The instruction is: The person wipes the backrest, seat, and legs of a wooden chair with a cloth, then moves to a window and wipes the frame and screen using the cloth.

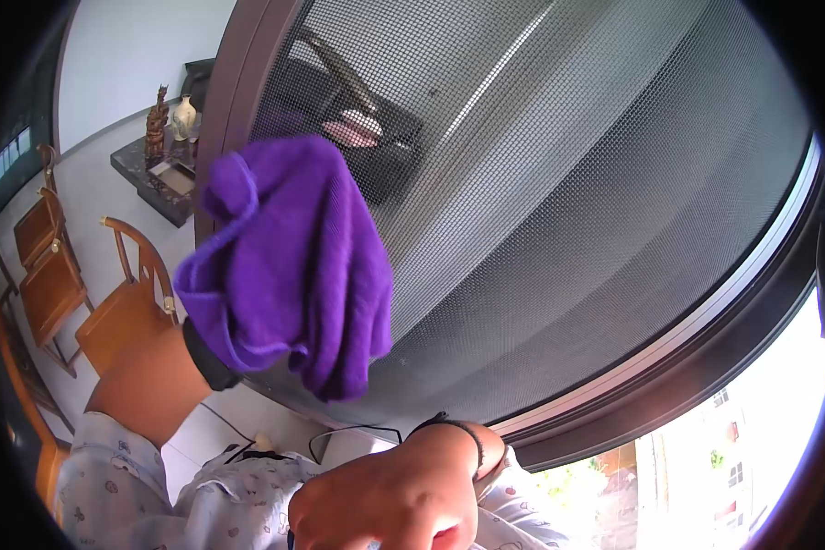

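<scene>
A purple cloth (284, 266) is draped over my left hand and hides its fingers; the cloth bunches and folds in front of the window screen's frame edge. Behind it, my left forearm (151, 385) comes in from the lower left, with a black band (211, 359) at the wrist. The mesh screen (559, 238) in its brown frame tilts across the view beside the cloth. Low in the middle, my right hand (390, 500) is closed, its knuckles toward me; what is inside the curled fingers is hidden. A thin dark bracelet (475, 445) circles that wrist.
Wooden chairs (128, 307) stand on the pale floor at left. Behind them, a dark stone-topped table (142, 170) bears a carved figure (157, 124) and a vase (184, 117). A dark cord (353, 429) runs near my right hand. Bright outdoors shows at lower right, beyond the curved frame (642, 399).
</scene>
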The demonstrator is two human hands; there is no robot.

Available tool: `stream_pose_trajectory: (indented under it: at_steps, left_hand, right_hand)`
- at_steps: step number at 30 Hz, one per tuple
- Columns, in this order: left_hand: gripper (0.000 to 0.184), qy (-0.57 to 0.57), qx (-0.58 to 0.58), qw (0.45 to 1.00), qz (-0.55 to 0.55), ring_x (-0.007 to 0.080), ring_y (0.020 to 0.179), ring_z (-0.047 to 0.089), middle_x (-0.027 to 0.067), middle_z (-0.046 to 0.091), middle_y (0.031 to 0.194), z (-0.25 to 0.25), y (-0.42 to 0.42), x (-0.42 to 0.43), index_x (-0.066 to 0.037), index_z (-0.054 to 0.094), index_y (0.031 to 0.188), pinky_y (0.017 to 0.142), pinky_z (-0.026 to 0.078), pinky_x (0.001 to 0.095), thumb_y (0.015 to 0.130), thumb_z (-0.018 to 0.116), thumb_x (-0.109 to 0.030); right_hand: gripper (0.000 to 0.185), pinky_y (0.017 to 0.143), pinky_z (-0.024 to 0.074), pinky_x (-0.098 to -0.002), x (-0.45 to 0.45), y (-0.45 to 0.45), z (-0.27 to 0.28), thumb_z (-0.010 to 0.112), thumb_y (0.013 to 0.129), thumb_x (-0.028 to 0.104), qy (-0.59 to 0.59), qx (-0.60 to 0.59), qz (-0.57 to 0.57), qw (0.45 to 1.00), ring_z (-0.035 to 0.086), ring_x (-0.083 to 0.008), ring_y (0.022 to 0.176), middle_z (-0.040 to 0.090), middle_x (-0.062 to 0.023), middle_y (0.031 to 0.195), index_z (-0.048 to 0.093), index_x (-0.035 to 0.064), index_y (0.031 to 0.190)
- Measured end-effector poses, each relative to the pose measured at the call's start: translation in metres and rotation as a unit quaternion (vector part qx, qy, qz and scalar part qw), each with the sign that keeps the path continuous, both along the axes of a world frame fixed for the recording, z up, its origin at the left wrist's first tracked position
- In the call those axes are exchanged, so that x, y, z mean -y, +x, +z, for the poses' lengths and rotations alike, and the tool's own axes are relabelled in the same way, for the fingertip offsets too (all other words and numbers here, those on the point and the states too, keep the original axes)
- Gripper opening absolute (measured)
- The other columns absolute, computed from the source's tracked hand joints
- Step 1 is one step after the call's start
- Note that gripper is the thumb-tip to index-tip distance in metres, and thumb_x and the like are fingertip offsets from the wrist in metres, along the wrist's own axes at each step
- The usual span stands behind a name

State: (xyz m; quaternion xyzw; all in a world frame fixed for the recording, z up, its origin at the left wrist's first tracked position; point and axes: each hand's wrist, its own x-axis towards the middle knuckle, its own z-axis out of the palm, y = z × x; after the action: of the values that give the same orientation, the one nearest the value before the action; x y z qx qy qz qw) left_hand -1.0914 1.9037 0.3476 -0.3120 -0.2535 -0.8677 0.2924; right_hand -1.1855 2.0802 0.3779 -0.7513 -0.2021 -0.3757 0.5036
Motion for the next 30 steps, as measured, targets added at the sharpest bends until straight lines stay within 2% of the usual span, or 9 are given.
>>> stream_pose_trajectory:
  at_steps: [9,12,17,20,22,24,26,27,30]
  left_hand:
    - [0.050,-0.117,0.121,0.921,0.353,0.0219,0.101,0.057,0.0124,0.053,0.118,0.038,0.013,-0.011,-0.008,0.036,0.133,0.086,0.048,0.0377,0.094,0.050,-0.036]
    - [0.037,-0.248,0.087,0.807,0.529,0.0174,0.089,0.062,0.0105,0.058,0.108,0.066,0.022,0.003,-0.008,0.042,0.126,0.070,0.053,0.0337,0.096,0.047,-0.029]
    - [0.042,-0.369,0.151,0.579,0.711,0.0187,0.095,0.057,0.0096,0.056,0.110,0.054,0.024,0.043,-0.008,0.042,0.128,0.078,0.049,0.0344,0.093,0.052,-0.028]
    - [0.044,-0.399,0.266,0.502,0.720,0.0194,0.099,0.054,0.0091,0.055,0.111,-0.001,0.032,0.058,-0.008,0.042,0.128,0.083,0.046,0.0348,0.090,0.054,-0.028]
    - [0.046,-0.409,0.345,0.484,0.692,0.0199,0.101,0.052,0.0088,0.054,0.112,-0.050,0.038,0.058,-0.008,0.042,0.129,0.087,0.044,0.0350,0.089,0.056,-0.027]
    - [0.048,-0.412,0.397,0.483,0.662,0.0204,0.104,0.050,0.0084,0.053,0.113,-0.090,0.047,0.046,-0.008,0.042,0.129,0.090,0.042,0.0353,0.087,0.057,-0.027]
    - [0.050,-0.412,0.427,0.494,0.636,0.0209,0.106,0.048,0.0081,0.052,0.114,-0.111,0.054,0.034,-0.008,0.042,0.130,0.094,0.041,0.0356,0.086,0.059,-0.026]
    - [0.051,-0.407,0.433,0.504,0.627,0.0212,0.108,0.047,0.0079,0.052,0.114,-0.114,0.056,0.032,-0.008,0.042,0.130,0.095,0.040,0.0357,0.085,0.060,-0.026]
    - [0.051,-0.342,0.454,0.589,0.575,0.0216,0.106,0.048,0.0072,0.053,0.112,-0.100,0.051,0.030,-0.008,0.045,0.128,0.096,0.039,0.0356,0.082,0.062,-0.024]
  right_hand:
    - [0.032,0.069,0.0470,-0.0432,0.005,-0.014,0.019,0.043,0.095,0.022,-0.030,-0.127,0.003,0.991,0.061,-0.0341,0.085,0.063,-0.0146,0.103,0.060,0.0018,0.114]
    - [0.039,0.075,0.0466,-0.0394,0.017,-0.026,0.010,0.053,0.073,-0.001,-0.075,-0.264,-0.051,0.960,0.061,-0.0292,0.086,0.064,-0.0136,0.090,0.058,-0.0001,0.112]
    - [0.047,0.077,0.0480,-0.0353,0.063,-0.041,-0.022,0.052,0.078,-0.001,-0.013,-0.348,-0.329,0.878,0.061,-0.0265,0.090,0.063,-0.0127,0.099,0.051,0.0062,0.124]
    - [0.046,0.081,0.0465,-0.0297,0.096,-0.038,-0.047,0.048,0.082,-0.005,0.106,-0.293,-0.349,0.884,0.059,-0.0173,0.095,0.060,-0.0087,0.103,0.048,0.0071,0.127]
    - [0.042,0.085,0.0443,-0.0268,0.124,-0.035,-0.092,0.050,0.083,-0.002,0.183,-0.252,-0.246,0.918,0.054,-0.0123,0.101,0.057,-0.0058,0.108,0.050,0.0044,0.124]
    - [0.037,0.085,0.0445,-0.0278,0.129,-0.026,-0.087,0.056,0.085,0.006,0.183,-0.436,-0.303,0.827,0.054,-0.0132,0.102,0.057,-0.0055,0.110,0.052,0.0039,0.122]
    - [0.037,0.091,0.0438,-0.0288,0.141,-0.016,-0.143,0.059,0.091,0.017,0.057,-0.262,-0.356,0.895,0.054,-0.0150,0.107,0.058,-0.0063,0.116,0.050,0.0030,0.125]
    - [0.042,0.091,0.0445,-0.0293,0.135,-0.018,-0.135,0.058,0.093,0.027,0.126,-0.345,-0.343,0.865,0.053,-0.0151,0.108,0.057,-0.0064,0.118,0.050,0.0024,0.126]
    - [0.040,0.079,0.0466,-0.0262,0.139,-0.011,-0.151,0.057,0.093,0.027,0.203,-0.087,-0.427,0.877,0.052,-0.0119,0.092,0.056,-0.0049,0.112,0.049,0.0031,0.125]
